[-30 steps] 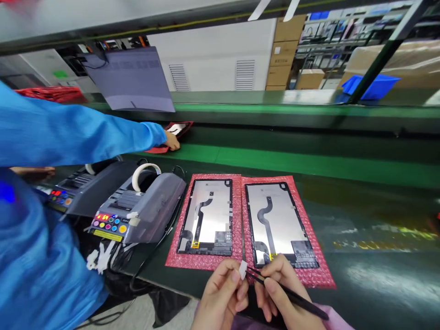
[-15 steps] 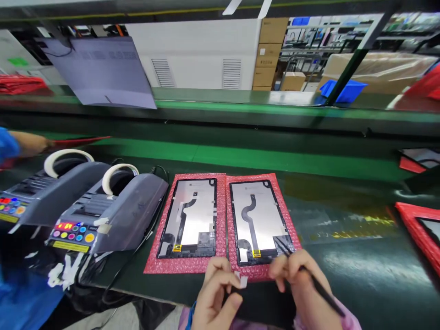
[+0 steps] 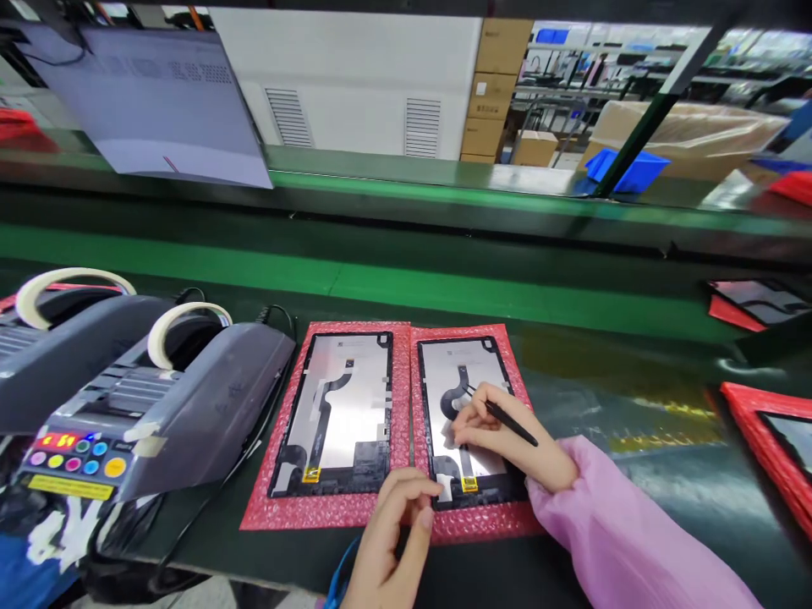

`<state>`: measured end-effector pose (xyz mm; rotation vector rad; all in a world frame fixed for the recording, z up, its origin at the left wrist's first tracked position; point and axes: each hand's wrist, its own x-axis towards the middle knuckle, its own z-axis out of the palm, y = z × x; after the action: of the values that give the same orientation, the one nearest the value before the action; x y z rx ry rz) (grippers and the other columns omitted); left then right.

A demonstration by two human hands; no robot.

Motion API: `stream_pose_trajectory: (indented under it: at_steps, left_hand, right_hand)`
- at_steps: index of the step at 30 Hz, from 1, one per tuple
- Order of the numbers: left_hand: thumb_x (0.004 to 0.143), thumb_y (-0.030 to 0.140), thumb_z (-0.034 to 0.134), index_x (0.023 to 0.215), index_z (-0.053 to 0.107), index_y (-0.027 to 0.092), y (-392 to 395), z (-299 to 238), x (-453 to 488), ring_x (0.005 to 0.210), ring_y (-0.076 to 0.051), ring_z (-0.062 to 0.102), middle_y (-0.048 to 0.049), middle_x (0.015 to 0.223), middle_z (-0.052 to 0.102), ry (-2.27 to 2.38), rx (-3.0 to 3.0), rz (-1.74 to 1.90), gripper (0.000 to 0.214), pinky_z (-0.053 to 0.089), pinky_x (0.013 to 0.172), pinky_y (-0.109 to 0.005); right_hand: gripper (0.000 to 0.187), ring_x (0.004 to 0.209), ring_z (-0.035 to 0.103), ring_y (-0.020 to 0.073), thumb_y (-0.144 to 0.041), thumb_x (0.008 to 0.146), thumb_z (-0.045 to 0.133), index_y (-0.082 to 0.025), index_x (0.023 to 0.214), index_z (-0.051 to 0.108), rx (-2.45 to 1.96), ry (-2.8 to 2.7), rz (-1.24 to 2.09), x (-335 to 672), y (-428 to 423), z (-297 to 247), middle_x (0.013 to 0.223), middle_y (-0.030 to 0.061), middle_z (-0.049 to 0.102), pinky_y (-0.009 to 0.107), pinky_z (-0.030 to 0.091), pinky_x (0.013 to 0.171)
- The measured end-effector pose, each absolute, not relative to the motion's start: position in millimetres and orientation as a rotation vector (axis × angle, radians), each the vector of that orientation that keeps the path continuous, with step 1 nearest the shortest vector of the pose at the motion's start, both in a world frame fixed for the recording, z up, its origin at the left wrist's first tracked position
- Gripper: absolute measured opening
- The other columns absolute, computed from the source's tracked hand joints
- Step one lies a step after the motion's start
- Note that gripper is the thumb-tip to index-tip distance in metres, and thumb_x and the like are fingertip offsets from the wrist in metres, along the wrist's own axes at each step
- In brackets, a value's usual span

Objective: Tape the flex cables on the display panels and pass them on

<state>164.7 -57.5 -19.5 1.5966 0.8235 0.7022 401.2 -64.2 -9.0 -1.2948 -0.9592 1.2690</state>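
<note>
Left of panels [image 3: 359, 402], tape dispensers [image 3: 212, 393]

The two flat rectangular panels [image 3: 348, 406] [image 3: 485, 461] have smooth, silvery, mirror-glossy backs and darker, duller black edges. Under them, the red bubble-wrap sheets [image 3: 401, 397] [image 3: 495, 523] are shiny, bumpy plastic, and the dark green worktop [image 3: 685, 457] is smooth with streaky gloss. The slim black tweezers [image 3: 511, 421] look matt, the bulky grey tape dispenser [image 3: 222, 389] smooth, low-sheen plastic, the loose pink sleeve [image 3: 634, 524] soft cloth.

The loose sleeve [image 3: 609, 512] is lilac — the wristband [image 3: 338, 577] blue.
</note>
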Motion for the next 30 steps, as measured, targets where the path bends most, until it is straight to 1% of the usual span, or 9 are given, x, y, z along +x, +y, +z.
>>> stream_pose_trajectory:
  at_steps: [3, 6, 10, 13, 19, 22, 24, 27, 30]
  left_hand:
    - [0.099, 0.016, 0.047, 0.12, 0.064, 0.03, -45, -12, 172, 0.103, -0.018, 0.065, -0.0053, 0.11, 0.065, 0.778, 1.887, 0.748, 0.031, 0.054, 0.09, -0.027]
    - [0.094, 0.008, 0.047, 0.125, 0.063, 0.027, -36, -10, 185, 0.105, -0.021, 0.064, -0.0067, 0.112, 0.067, 0.76, 2.219, 0.733, 0.039, 0.056, 0.091, -0.034]
    - [0.09, 0.009, 0.049, 0.124, 0.065, 0.025, -32, -21, 203, 0.115, -0.03, 0.059, -0.0074, 0.124, 0.068, 0.896, 2.566, 0.673, 0.04, 0.055, 0.094, -0.047]
    - [0.092, 0.016, 0.053, 0.127, 0.065, 0.026, -31, -33, 212, 0.117, -0.034, 0.057, -0.0059, 0.132, 0.066, 0.987, 2.715, 0.623, 0.039, 0.054, 0.091, -0.051]
    - [0.094, 0.031, 0.061, 0.134, 0.063, 0.027, -33, -46, 214, 0.121, -0.034, 0.053, -0.0051, 0.136, 0.064, 1.054, 2.878, 0.515, 0.04, 0.049, 0.094, -0.048]
    - [0.093, 0.032, 0.062, 0.133, 0.064, 0.029, -32, -45, 213, 0.119, -0.033, 0.056, -0.0047, 0.133, 0.067, 1.072, 2.887, 0.487, 0.04, 0.049, 0.094, -0.047]
    - [0.093, 0.03, 0.062, 0.134, 0.064, 0.029, -32, -45, 212, 0.12, -0.032, 0.058, -0.0042, 0.132, 0.068, 1.064, 2.897, 0.485, 0.041, 0.05, 0.095, -0.046]
    - [0.092, 0.027, 0.063, 0.135, 0.063, 0.03, -34, -53, 209, 0.121, -0.031, 0.061, -0.0021, 0.133, 0.069, 1.043, 2.948, 0.577, 0.044, 0.05, 0.095, -0.044]
    - [0.089, 0.026, 0.065, 0.131, 0.066, 0.029, -33, -77, 210, 0.117, -0.029, 0.067, -0.002, 0.128, 0.073, 1.101, 2.996, 0.839, 0.041, 0.052, 0.093, -0.041]
  right_hand:
    - [0.046, 0.079, 0.068, 0.0192, -0.04, 0.079, 0.083, -0.025, 0.076, 0.04, -1.328, -1.051, 1.239, 407, -47, -18, 0.089, 0.003, 0.075, 0.034, 0.049, 0.074]
    - [0.045, 0.081, 0.067, 0.019, -0.04, 0.08, 0.082, -0.025, 0.077, 0.04, -1.362, -1.08, 1.181, 408, -36, -26, 0.09, 0.0024, 0.074, 0.033, 0.048, 0.074]
    - [0.04, 0.082, 0.066, 0.0188, -0.037, 0.085, 0.077, -0.026, 0.079, 0.04, -1.403, -1.089, 1.137, 408, -29, -31, 0.09, 0.0016, 0.074, 0.032, 0.047, 0.072]
    - [0.039, 0.08, 0.066, 0.0189, -0.038, 0.085, 0.076, -0.026, 0.079, 0.039, -1.431, -1.097, 1.12, 408, -28, -29, 0.089, 0.0014, 0.074, 0.032, 0.047, 0.071]
    - [0.034, 0.08, 0.067, 0.0195, -0.039, 0.084, 0.075, -0.025, 0.082, 0.044, -1.524, -1.179, 0.998, 406, -27, -29, 0.094, 0.0021, 0.071, 0.032, 0.047, 0.069]
    - [0.034, 0.075, 0.06, 0.0183, -0.039, 0.079, 0.079, -0.025, 0.087, 0.049, -1.643, -1.231, 0.804, 406, -18, -32, 0.09, -0.0003, 0.063, 0.032, 0.044, 0.069]
    - [0.038, 0.074, 0.056, 0.0183, -0.036, 0.075, 0.081, -0.025, 0.089, 0.048, -1.751, -1.229, 0.644, 410, -7, -34, 0.085, -0.0026, 0.058, 0.032, 0.043, 0.071]
    - [0.031, 0.071, 0.054, 0.0195, -0.031, 0.079, 0.073, -0.026, 0.086, 0.043, -1.877, -1.161, 0.449, 422, 3, -27, 0.078, -0.0037, 0.053, 0.032, 0.041, 0.071]
    - [0.024, 0.066, 0.053, 0.0226, -0.028, 0.082, 0.065, -0.027, 0.079, 0.041, -1.904, -1.089, 0.282, 442, -3, -17, 0.07, -0.0021, 0.051, 0.033, 0.036, 0.065]
